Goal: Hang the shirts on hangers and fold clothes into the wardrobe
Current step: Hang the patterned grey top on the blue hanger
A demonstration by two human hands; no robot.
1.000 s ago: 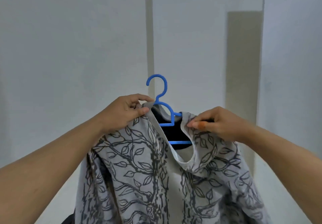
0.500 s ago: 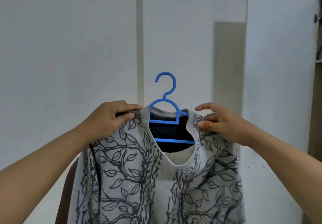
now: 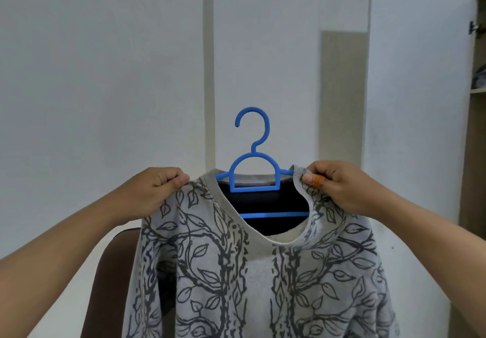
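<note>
A grey shirt (image 3: 252, 272) with a dark leaf-and-vine print hangs in front of me on a blue plastic hanger (image 3: 253, 172). The hanger's hook stands upright above the neckline, and its lower bar shows through the neck opening. My left hand (image 3: 150, 193) grips the shirt's left shoulder. My right hand (image 3: 339, 188) pinches the right shoulder next to the collar, where the hanger's arm enters the fabric. The hanger's ends are hidden inside the shirt.
A white wardrobe door (image 3: 415, 101) stands open on the right, with a wooden shelf (image 3: 477, 90) holding folded clothes at the far right edge. A dark brown chair back (image 3: 113, 272) shows behind the shirt at lower left. White wall fills the rest.
The hanger has straightened upright and sits centred in the neckline. Both hands have moved apart to the shoulders, spreading the shirt flatter. The view has shifted right, showing more of the wardrobe.
</note>
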